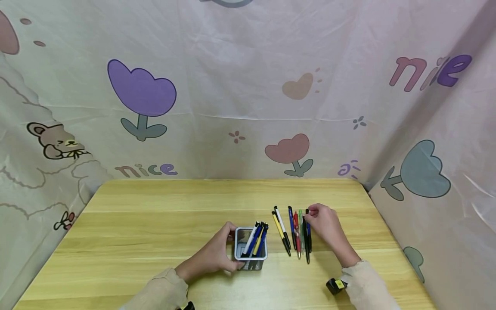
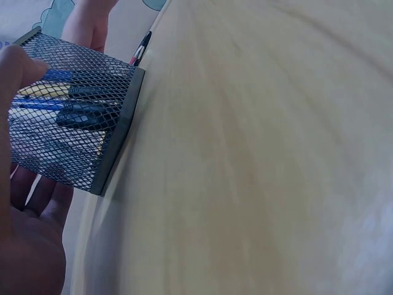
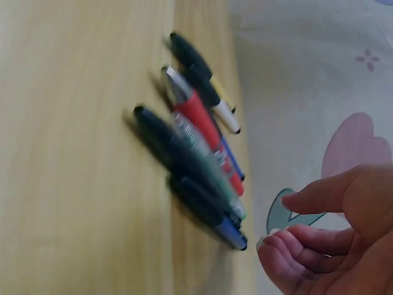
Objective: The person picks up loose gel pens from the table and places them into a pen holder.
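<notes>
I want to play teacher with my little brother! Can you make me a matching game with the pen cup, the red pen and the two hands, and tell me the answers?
Things:
1. Pen cup
2. Red pen
3. Left hand
4. Right hand

Where or how:
A. Lies beside the green pen
B. By the ends of the loose pens, holding nothing
C. Has leaning pens inside
D. Curled around a mesh holder

Right pairs: 1-C, 2-A, 3-D, 4-B
</notes>
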Demonstrator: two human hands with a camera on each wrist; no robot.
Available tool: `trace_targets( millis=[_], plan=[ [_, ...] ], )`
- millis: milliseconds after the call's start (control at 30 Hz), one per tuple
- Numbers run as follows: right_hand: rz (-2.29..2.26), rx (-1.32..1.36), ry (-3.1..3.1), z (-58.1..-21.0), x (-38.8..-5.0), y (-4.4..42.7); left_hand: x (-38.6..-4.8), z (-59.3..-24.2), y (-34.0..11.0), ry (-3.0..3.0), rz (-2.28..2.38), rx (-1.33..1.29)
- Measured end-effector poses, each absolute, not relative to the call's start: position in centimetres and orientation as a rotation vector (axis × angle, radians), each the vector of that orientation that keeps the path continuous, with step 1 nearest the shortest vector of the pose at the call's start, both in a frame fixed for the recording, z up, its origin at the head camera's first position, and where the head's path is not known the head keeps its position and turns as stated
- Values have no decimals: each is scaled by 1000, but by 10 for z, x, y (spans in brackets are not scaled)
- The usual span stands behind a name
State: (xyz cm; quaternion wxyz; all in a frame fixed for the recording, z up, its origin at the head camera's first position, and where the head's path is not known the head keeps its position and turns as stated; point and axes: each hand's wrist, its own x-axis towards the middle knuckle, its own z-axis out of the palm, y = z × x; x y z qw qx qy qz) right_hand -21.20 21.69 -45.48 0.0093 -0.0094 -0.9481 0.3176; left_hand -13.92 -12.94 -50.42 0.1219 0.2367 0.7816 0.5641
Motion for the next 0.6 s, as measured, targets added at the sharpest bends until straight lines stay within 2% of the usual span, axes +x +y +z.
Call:
trace_targets(
  millis=[200, 600],
  plan=[
    [932, -116, -3031, -464, -221, 222, -140, -505, -129, 2320, 1624, 687],
    [817, -123, -3078, -472, -236, 222, -140, -506, -129, 2315, 1638, 711]
  ],
)
